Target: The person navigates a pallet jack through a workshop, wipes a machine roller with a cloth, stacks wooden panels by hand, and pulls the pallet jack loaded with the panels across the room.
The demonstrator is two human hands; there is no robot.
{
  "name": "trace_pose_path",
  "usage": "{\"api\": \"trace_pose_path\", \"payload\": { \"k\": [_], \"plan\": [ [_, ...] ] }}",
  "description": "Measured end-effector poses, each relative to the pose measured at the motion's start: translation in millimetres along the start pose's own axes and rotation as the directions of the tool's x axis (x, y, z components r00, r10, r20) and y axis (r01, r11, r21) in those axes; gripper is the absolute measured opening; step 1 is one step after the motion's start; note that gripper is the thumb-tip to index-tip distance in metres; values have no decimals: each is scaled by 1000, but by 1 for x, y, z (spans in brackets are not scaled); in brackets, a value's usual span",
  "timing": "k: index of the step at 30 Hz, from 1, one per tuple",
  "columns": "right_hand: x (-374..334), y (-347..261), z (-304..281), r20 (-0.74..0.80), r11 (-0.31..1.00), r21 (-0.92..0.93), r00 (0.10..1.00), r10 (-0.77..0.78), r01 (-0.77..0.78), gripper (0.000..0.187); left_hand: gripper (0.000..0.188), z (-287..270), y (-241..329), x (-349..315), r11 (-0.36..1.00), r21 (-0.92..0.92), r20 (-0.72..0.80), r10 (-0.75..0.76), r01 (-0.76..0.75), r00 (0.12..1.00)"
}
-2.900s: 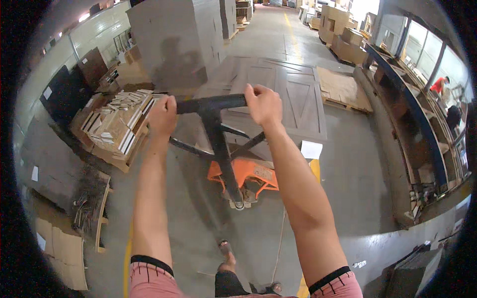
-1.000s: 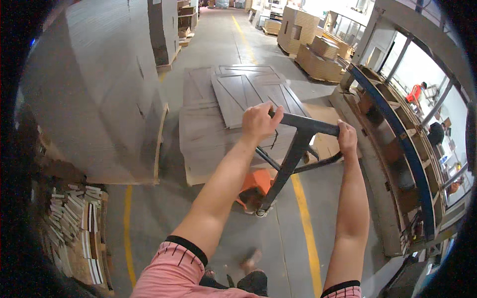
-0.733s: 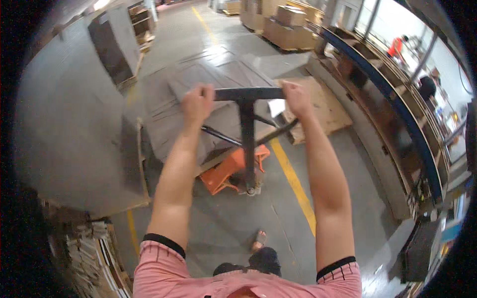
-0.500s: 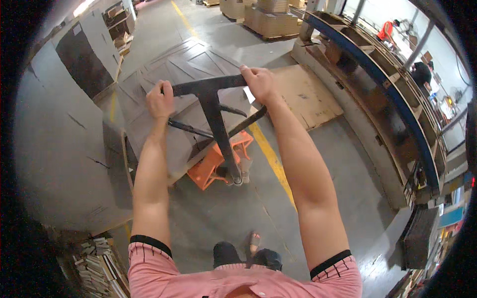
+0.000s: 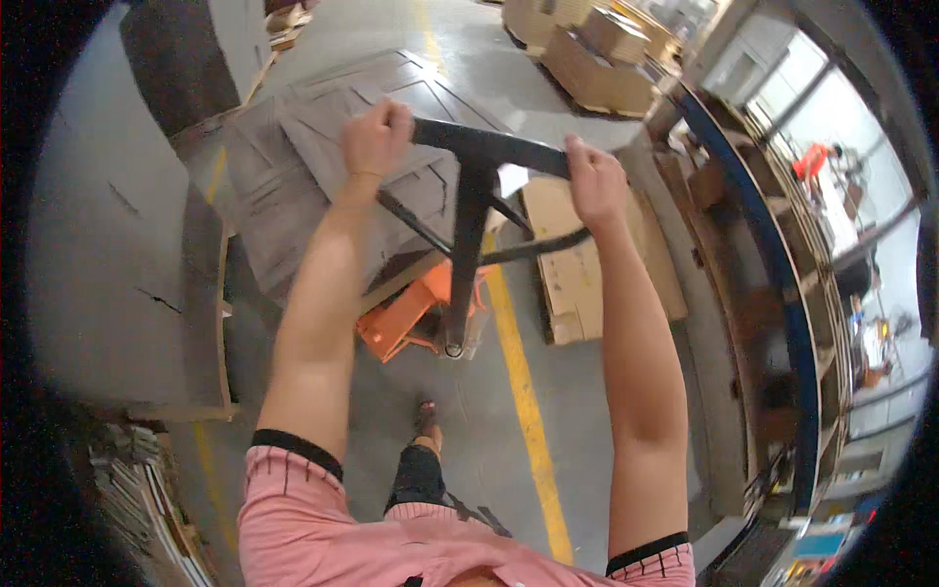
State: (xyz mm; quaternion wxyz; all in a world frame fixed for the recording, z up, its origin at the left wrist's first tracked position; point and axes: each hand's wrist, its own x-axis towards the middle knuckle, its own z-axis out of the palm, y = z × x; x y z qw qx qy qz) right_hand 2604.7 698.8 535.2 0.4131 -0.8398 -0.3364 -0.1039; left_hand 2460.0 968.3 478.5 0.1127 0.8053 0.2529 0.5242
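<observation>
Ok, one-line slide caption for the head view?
Left hand and right hand grip the black handle of an orange pallet jack under grey panels.

A yellow line (image 5: 523, 391) is painted along the grey concrete floor (image 5: 587, 411). Just right of it, a flat sheet of brown cardboard (image 5: 587, 264) lies on the floor. Further up, stacked cardboard boxes (image 5: 597, 49) stand near the upper edge. On the right side runs a long shelf rack with a blue rail (image 5: 773, 264). Beyond it, a person in orange clothing (image 5: 812, 161) is visible, small and blurred. At the lower left lies a pile of folded cardboard pieces (image 5: 137, 499).
</observation>
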Motion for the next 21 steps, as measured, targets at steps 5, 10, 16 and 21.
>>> {"api": "trace_pose_path", "payload": {
  "k": [5,10,16,21],
  "plan": [
    [70,64,-1,56,980,-129,988,-146,152,45,22,71,23,33,951,-279,158,-92,134,983],
    [163,115,30,116,982,106,982,147,-159,56,32,112,16,77,965,-262,59,-12,27,998],
    [259,161,62,-32,982,128,990,-135,138,56,38,181,5,124,966,-260,54,-3,17,999],
    [338,191,90,79,951,300,996,50,-71,58,41,238,-8,159,961,-271,103,-33,60,994]
  ]
}}
